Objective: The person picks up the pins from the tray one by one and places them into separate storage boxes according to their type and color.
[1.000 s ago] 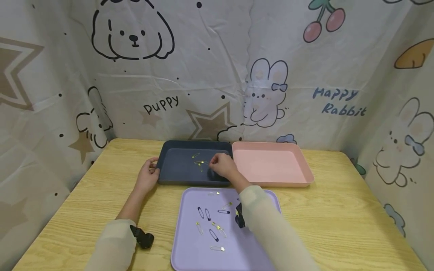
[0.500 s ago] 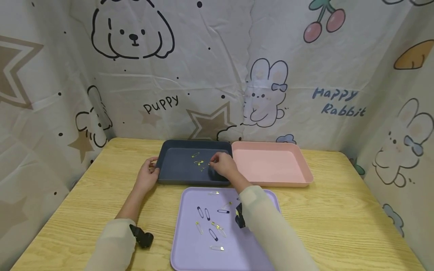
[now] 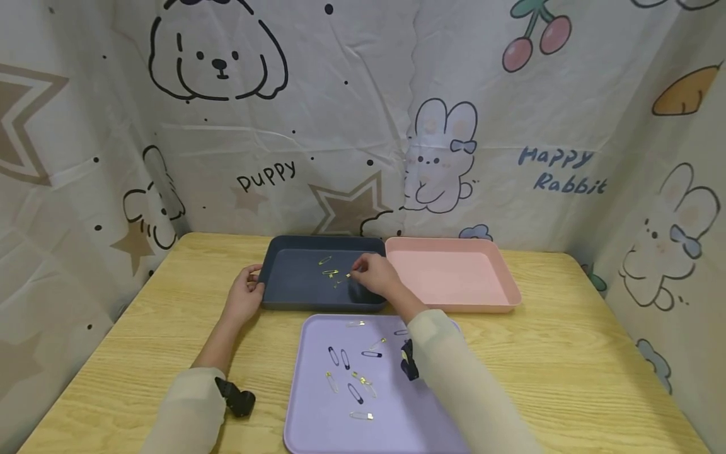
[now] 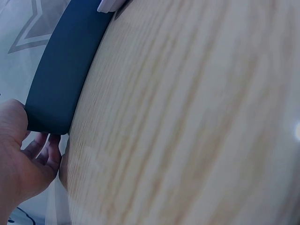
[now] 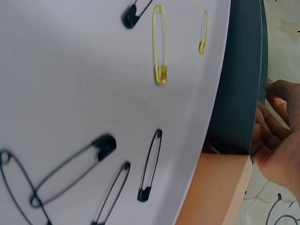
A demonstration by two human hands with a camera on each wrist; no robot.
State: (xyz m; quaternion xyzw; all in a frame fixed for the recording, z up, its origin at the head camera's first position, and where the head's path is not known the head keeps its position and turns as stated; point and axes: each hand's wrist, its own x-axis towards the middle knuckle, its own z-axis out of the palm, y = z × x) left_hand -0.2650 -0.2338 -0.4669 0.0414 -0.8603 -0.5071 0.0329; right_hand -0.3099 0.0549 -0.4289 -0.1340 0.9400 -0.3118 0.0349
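At the left end of the dark blue tray [image 3: 300, 302], my left hand [image 3: 245, 296] grips the rim and end wall, its thumb by the rim and its fingers [image 4: 54, 150] curled against the outside. Over the tray's right half, my right hand [image 3: 377, 276] has thumb and forefinger together, with a gold safety pin [image 3: 348, 275] at their tips. Several other gold safety pins [image 3: 330, 272] lie on the tray floor to its left. In the right wrist view, the dark tray wall hides what the right fingertips [image 5: 269, 89] hold.
A lilac tray [image 3: 306, 391] in front bears spread-out black safety pins [image 3: 355, 393] and gold safety pins [image 3: 361, 416]. A pink tray [image 3: 454, 271] adjoins the dark one on the right. Behind the wooden table [image 3: 567, 366] hangs a printed curtain [image 3: 340, 126].
The right hand stays over the dark tray while its fingertips shift slightly; the thin pin that stretched out left of them now shows only its gold end. The left hand keeps its place.
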